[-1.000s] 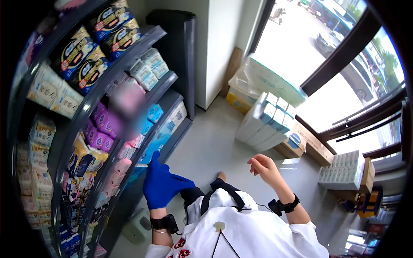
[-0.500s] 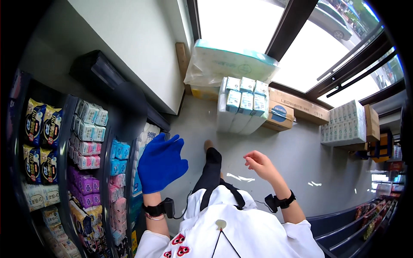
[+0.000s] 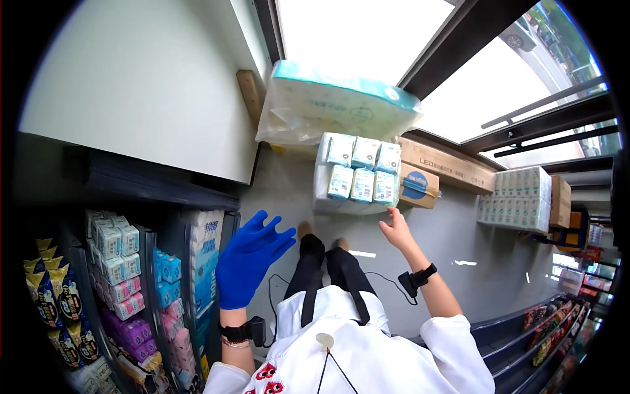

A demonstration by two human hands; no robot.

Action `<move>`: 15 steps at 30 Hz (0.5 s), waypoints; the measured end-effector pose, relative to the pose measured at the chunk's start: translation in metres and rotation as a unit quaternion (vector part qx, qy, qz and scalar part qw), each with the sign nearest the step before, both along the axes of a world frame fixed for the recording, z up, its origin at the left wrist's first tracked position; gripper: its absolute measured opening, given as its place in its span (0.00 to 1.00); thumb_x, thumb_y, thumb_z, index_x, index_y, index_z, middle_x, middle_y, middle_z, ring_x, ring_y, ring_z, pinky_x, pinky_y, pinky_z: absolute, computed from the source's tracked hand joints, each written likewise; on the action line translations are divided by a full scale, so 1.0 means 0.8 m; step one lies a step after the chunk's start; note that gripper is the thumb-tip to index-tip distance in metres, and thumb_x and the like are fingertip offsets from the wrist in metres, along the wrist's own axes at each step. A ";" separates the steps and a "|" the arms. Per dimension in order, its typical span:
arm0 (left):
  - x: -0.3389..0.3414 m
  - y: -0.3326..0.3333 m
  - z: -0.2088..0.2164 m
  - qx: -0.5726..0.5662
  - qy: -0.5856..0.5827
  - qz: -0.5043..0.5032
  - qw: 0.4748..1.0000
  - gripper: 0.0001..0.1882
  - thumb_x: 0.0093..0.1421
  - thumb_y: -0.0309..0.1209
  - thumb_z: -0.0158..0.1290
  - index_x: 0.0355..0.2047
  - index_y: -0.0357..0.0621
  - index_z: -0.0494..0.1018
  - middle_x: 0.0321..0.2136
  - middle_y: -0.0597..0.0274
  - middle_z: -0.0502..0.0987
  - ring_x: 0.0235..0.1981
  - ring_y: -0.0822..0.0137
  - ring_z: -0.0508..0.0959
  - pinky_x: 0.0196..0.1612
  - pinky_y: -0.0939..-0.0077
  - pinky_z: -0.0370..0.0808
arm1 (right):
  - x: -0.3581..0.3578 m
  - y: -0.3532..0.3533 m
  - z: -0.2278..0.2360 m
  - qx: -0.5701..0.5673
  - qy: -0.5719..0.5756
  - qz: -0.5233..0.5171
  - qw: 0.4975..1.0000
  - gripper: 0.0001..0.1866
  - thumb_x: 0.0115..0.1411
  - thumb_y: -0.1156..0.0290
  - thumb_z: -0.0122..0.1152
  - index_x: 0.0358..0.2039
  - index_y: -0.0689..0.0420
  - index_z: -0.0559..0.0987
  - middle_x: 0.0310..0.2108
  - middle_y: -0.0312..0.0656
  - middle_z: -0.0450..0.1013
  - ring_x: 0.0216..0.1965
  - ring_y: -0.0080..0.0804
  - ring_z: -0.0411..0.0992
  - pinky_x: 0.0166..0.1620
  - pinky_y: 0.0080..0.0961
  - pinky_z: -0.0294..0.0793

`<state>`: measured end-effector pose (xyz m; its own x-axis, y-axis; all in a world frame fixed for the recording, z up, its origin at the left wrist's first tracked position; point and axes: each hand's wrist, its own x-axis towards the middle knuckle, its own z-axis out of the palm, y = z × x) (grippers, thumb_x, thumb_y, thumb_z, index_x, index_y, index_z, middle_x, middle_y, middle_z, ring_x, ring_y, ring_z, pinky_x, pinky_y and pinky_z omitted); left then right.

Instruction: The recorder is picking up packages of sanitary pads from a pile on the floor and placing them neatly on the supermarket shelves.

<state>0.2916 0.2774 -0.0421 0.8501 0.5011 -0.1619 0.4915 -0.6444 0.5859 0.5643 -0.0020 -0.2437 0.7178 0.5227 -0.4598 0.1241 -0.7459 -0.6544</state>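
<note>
My left hand [image 3: 254, 259] wears a blue knitted glove. Its fingers are spread with nothing in them, above the floor beside the shelves. Bare and empty, my right hand [image 3: 396, 230] reaches up to the near right corner of a stack of tissue packs [image 3: 363, 169]. Its thumb stands apart from the fingers; whether the fingertips touch the stack I cannot tell. Several white and light-blue packs form the top of the stack, with clear wrap around the sides. Behind it leans a big bag with a teal top and a translucent body [image 3: 335, 111].
To the left are dark shelves with tissue packs [image 3: 120, 246] and black-and-yellow packets [image 3: 65, 289]. A brown carton [image 3: 417, 190] and a long carton [image 3: 446, 161] lie right of the stack. A wrapped block of tissues [image 3: 515, 200] stands farther right. Dark racks [image 3: 512, 351] are at lower right.
I have stepped closer to the stack, which sits lower in view. My right hand has come up to its near corner. My left hand stays open, its fingers spread wider.
</note>
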 end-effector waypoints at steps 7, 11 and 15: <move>0.027 -0.020 -0.021 -0.034 0.009 0.162 0.986 0.26 0.67 0.38 0.44 0.60 0.36 0.59 0.65 0.59 0.63 0.63 0.68 0.66 0.66 0.68 0.61 | 0.106 0.046 -0.129 -0.064 -0.127 0.079 0.987 0.34 0.53 0.67 0.60 0.60 0.60 0.64 0.56 0.63 0.64 0.53 0.62 0.67 0.56 0.48 0.68; 0.046 -0.049 -0.041 0.003 0.102 0.187 0.977 0.25 0.69 0.36 0.42 0.63 0.37 0.58 0.65 0.61 0.62 0.64 0.69 0.65 0.67 0.69 0.60 | 0.131 0.061 -0.174 -0.133 -0.133 0.022 0.982 0.40 0.53 0.62 0.62 0.66 0.51 0.60 0.63 0.66 0.57 0.57 0.67 0.64 0.58 0.49 0.68; 0.094 -0.063 -0.046 0.110 0.265 0.020 0.958 0.25 0.71 0.34 0.40 0.65 0.37 0.56 0.66 0.63 0.62 0.65 0.70 0.64 0.68 0.70 0.59 | 0.123 0.055 -0.179 -0.179 -0.118 0.089 0.973 0.41 0.54 0.54 0.61 0.68 0.40 0.59 0.66 0.66 0.51 0.60 0.66 0.60 0.57 0.54 0.68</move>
<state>0.3666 0.2269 -0.0788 0.6572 0.6028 -0.4525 0.7087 -0.6985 0.0989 0.6628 0.0418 -0.3868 0.7387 0.4855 -0.4675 0.3875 -0.8734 -0.2949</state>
